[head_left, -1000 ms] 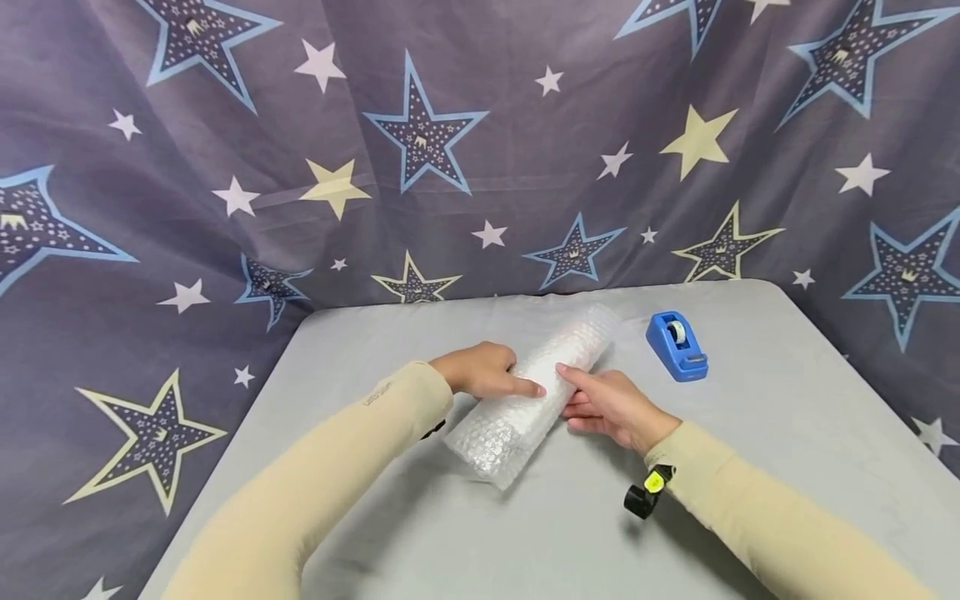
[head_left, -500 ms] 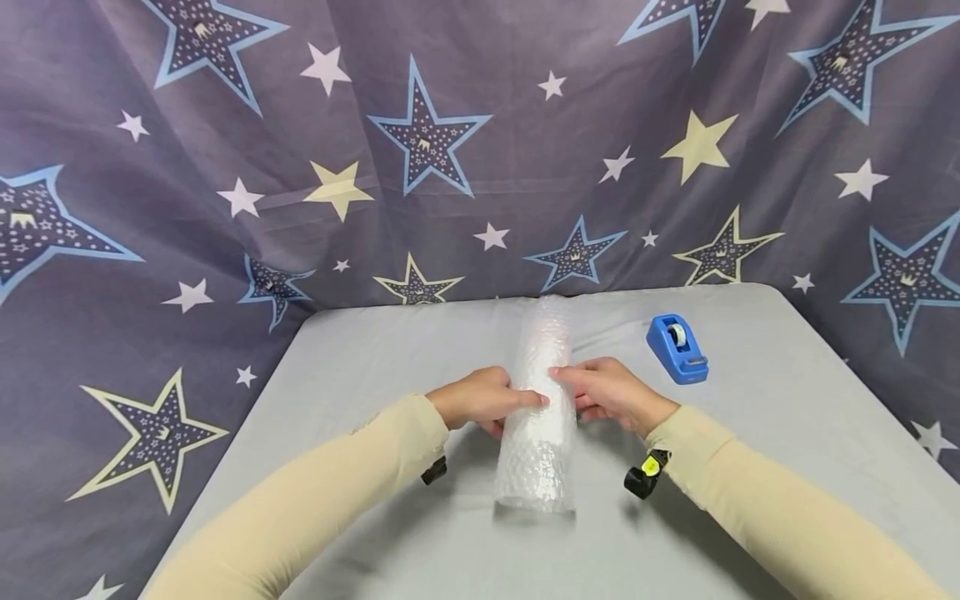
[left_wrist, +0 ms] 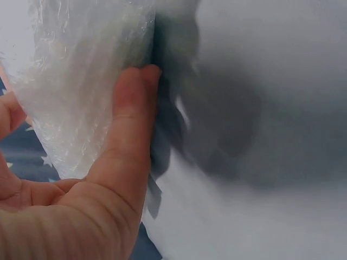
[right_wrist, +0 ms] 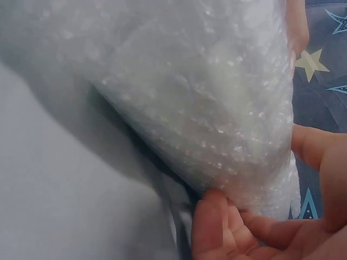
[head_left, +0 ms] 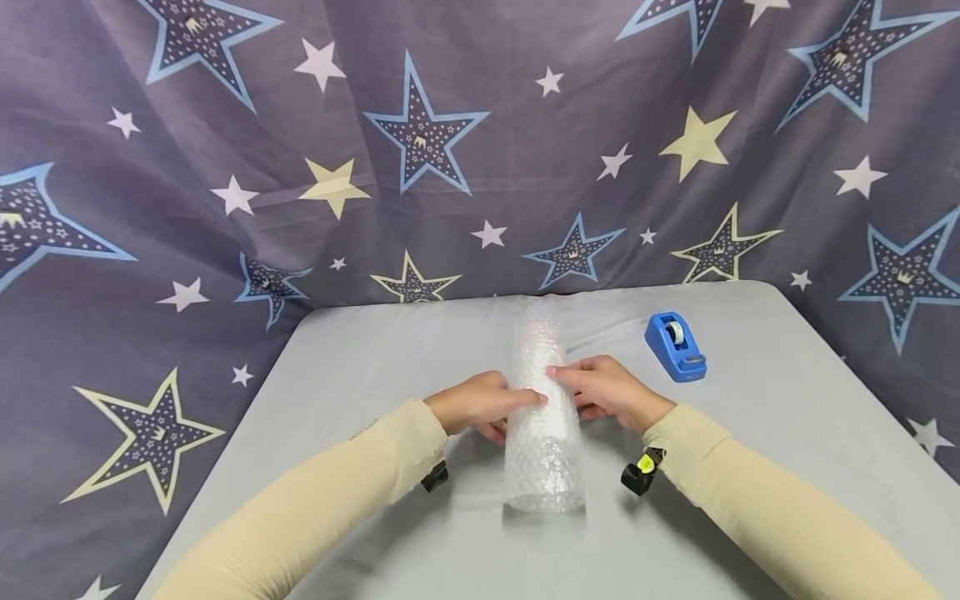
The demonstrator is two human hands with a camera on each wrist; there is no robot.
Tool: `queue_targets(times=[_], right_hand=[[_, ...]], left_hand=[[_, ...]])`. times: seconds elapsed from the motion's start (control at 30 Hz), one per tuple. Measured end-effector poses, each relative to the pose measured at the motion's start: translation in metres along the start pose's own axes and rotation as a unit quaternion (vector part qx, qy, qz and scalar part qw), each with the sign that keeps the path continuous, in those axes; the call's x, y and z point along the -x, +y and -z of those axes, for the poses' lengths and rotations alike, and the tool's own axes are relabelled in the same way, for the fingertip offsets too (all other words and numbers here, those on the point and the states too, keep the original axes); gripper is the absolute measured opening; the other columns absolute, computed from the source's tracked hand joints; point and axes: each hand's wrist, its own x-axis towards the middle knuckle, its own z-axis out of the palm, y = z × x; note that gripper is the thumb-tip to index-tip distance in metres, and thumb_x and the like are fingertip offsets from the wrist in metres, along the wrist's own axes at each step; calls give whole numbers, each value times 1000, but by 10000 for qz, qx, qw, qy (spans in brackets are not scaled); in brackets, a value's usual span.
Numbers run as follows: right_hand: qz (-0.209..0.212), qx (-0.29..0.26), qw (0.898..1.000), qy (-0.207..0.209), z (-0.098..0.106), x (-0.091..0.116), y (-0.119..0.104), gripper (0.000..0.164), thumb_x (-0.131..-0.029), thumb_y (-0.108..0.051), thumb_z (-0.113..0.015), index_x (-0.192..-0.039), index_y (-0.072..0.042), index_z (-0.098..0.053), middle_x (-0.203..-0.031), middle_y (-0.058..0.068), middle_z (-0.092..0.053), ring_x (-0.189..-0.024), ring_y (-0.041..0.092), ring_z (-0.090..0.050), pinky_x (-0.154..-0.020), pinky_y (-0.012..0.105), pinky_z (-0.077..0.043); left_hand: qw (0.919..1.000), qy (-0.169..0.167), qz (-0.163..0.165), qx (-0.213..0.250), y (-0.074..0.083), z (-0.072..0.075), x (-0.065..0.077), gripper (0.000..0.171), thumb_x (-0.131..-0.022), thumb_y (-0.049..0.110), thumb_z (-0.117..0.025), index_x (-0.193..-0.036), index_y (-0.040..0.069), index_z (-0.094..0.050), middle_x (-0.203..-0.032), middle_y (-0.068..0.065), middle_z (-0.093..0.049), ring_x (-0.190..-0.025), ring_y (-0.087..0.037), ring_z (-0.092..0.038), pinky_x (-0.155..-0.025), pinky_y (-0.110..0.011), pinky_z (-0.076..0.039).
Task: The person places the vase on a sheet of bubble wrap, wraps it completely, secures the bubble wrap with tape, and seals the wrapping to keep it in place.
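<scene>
A roll of bubble wrap [head_left: 543,467] points away from me at the middle of the table, its near end slightly raised. What lies inside the wrap cannot be made out. My left hand [head_left: 487,400] grips its left side, thumb on top and fingers curled low along the edge, as the left wrist view shows on the bubble wrap [left_wrist: 81,92]. From the right, my right hand [head_left: 611,390] holds it with the thumb on top. In the right wrist view the fingertips [right_wrist: 209,222] tuck under the lower edge of the bubble wrap [right_wrist: 217,119].
A blue tape dispenser [head_left: 677,346] with a roll of tape stands at the back right of the table. A grey cloth covers the table [head_left: 360,350]. Behind and beside it hangs a dark curtain [head_left: 525,167] printed with stars.
The bubble wrap roll has swung from a diagonal slant to pointing straight away from me. Both hands kept hold of it. Since half a second ago its near end shifted slightly right.
</scene>
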Motion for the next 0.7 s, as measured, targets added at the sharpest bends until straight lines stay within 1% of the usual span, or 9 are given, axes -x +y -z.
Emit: queue_targets(times=[0.2,0.37,0.43,0.5,0.53,0.57,0.6,0.63,0.7], right_hand=[[145,40,9999,40,-1,-1,0,68,-94,-52,-69,-134,2,-61,-111,13,-75,-89,18,-74,-74,34,-62],[185,145,9997,-2,2,-3,1,72,-94,-55,-69,-137,2,-60,-115,13,-74,-93,19,-74,-77,36,-61],[265,321,9991,39,6,-4,3,70,-94,-53,-69,-139,1,-59,-116,14,-73,-94,20,-73,-80,38,-61],[576,808,9947,252,12,-2,4,68,-97,-49,-67,-141,1,-57,-117,16,-72,-96,24,-72,-82,42,-60],[855,1214,9879,438,16,-1,4,66,-98,-47,-66,-142,1,-56,-119,17,-71,-99,26,-72,-84,44,-59],[1177,1712,9757,689,20,0,4,64,-98,-44,-65,-142,1,-56,-120,19,-70,-101,29,-71,-87,46,-58],[1507,2271,9570,996,25,2,4,63,-99,-43,-65,-142,2,-56,-123,21,-69,-105,33,-69,-91,50,-57],[1824,2849,9317,1323,30,3,2,63,-99,-42,-64,-143,3,-55,-126,24,-67,-110,37,-67,-95,53,-54],[2293,3972,8655,2015,40,6,0,64,-99,-42,-62,-144,2,-55,-135,26,-62,-122,42,-61,-103,58,-48]], left_hand=[[9999,-74,-48,140,-3,2,-3,53,-87,54,-72,-94,2,-68,-92,-14,-73,-71,-23,-72,-71,-41,-64],[9996,-201,-41,173,-3,6,-3,58,-87,58,-70,-98,1,-69,-91,-14,-76,-75,-24,-75,-73,-42,-64],[9999,-145,-40,-47,-5,10,-3,62,-88,62,-67,-102,1,-69,-93,-14,-76,-80,-24,-76,-75,-43,-64],[9977,140,-167,-646,-7,16,-3,65,-90,65,-63,-107,3,-68,-97,-12,-76,-87,-24,-76,-80,-42,-62],[9931,389,-319,-1061,-8,20,-3,67,-91,66,-60,-111,3,-67,-101,-12,-75,-92,-25,-75,-83,-42,-61],[9832,724,-521,-1596,-11,25,-4,67,-93,66,-57,-115,3,-67,-104,-13,-75,-96,-26,-74,-85,-43,-60],[9667,1123,-702,-2189,-13,31,-4,68,-95,66,-54,-119,4,-66,-108,-13,-74,-100,-28,-72,-86,-44,-58],[9420,1554,-896,-2835,-15,37,-5,67,-96,65,-52,-122,4,-65,-112,-13,-73,-102,-30,-71,-87,-47,-57],[8775,2418,-1195,-3966,-20,50,-6,65,-99,62,-50,-127,4,-63,-119,-14,-70,-109,-34,-67,-91,-50,-54]])
